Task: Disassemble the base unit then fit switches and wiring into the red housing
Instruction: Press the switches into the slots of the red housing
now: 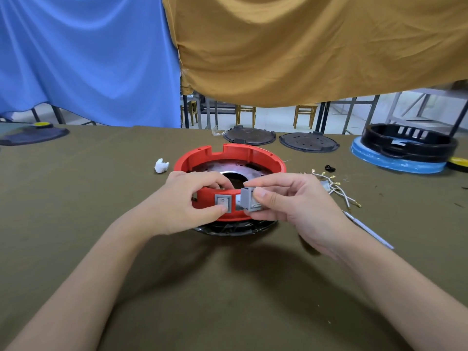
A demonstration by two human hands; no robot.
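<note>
Right hand (291,203) pinches a loose grey switch (249,201) between thumb and fingers. The empty slot in the red housing (229,154) lies immediately left of that grip. Left hand (187,201) grips the housing wall, its thumb beside the fitted switch (223,202).

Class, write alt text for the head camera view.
A person's right hand pinches a loose grey switch at the red housing, beside a switch already fitted, while the left hand grips the housing's near wall. White wires lie to the right.
</note>
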